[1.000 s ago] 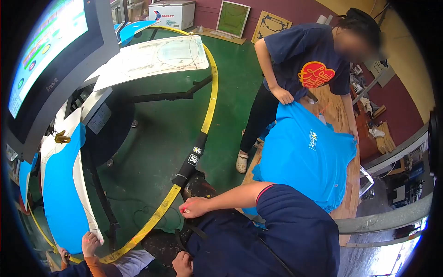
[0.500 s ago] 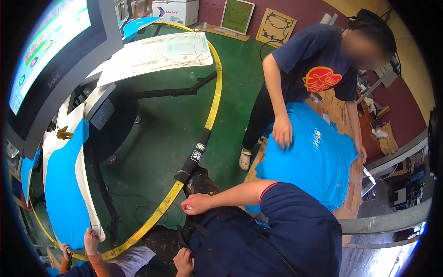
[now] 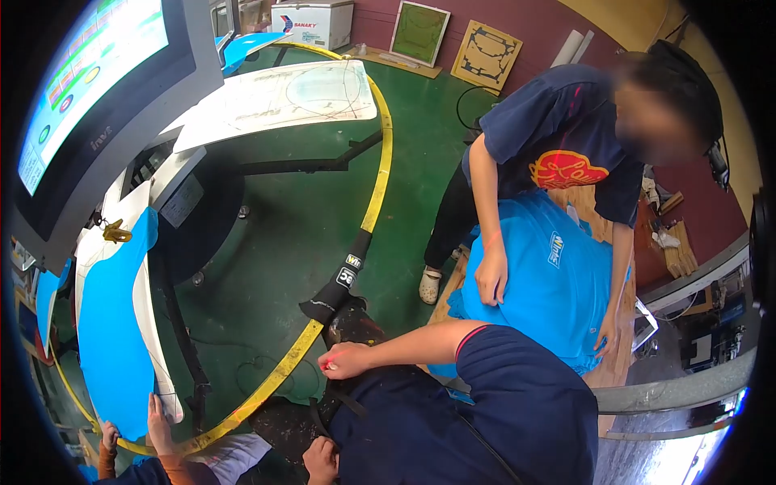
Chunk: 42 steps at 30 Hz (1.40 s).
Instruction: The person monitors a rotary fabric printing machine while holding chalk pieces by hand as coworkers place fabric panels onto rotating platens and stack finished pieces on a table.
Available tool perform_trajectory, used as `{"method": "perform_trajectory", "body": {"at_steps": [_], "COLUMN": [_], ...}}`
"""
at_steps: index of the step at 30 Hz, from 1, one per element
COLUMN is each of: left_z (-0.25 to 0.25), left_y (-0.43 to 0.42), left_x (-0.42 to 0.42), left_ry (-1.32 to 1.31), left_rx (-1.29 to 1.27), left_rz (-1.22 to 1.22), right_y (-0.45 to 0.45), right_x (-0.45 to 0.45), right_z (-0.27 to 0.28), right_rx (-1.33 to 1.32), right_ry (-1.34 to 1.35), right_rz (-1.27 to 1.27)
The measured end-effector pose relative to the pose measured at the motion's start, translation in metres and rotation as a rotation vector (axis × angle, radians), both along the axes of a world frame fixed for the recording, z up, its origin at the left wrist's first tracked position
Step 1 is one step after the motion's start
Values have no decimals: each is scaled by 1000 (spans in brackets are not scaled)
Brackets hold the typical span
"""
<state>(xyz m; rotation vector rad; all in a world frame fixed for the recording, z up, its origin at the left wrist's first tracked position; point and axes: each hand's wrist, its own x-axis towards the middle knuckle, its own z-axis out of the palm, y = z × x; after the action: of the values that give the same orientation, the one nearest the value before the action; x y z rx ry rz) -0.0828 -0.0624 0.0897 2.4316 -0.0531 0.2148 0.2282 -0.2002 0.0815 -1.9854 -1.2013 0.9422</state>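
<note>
My right hand (image 3: 345, 360) is closed in a fist above my dark lap, with a small pale and red bit at its fingers that is too small to name. Lower down, my left hand (image 3: 321, 459) rests against my dark clothing with its fingers curled; whatever it holds, if anything, is hidden. A black strap (image 3: 347, 400) runs between the two hands. Just beyond my right hand, a black sleeve (image 3: 330, 293) wraps part of the curved yellow rail (image 3: 283, 370).
A co-worker (image 3: 558, 137) leans over blue shirts (image 3: 533, 275) on a wooden table (image 3: 610, 368). At lower left, another person's hands (image 3: 160, 424) touch blue fabric (image 3: 117, 331) on a white platen (image 3: 153, 315). A monitor (image 3: 89, 97) stands upper left, near another platen (image 3: 275, 101).
The co-worker has let go of the lifted blue fabric, leaned further over the pile and moved both hands down it. The lower-left person's hands have shifted slightly. My hands stay in place.
</note>
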Motion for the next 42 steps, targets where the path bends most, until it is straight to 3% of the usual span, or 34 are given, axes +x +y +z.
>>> {"method": "perform_trajectory", "body": {"at_steps": [29,32,42], "left_z": [9,11,11], "left_y": [-1,9,7], "left_x": [3,-10,-12], "left_ry": [0,261,137], "left_rx": [-7,0,-6], "left_rz": [-1,-55,-30], "right_y": [0,-2,1], "right_x": [0,-3,-1], "right_z": [11,1,10], "right_rx": [-11,20,-67], "right_ry": [3,-17,39], "right_rz": [-21,-25,-6]}}
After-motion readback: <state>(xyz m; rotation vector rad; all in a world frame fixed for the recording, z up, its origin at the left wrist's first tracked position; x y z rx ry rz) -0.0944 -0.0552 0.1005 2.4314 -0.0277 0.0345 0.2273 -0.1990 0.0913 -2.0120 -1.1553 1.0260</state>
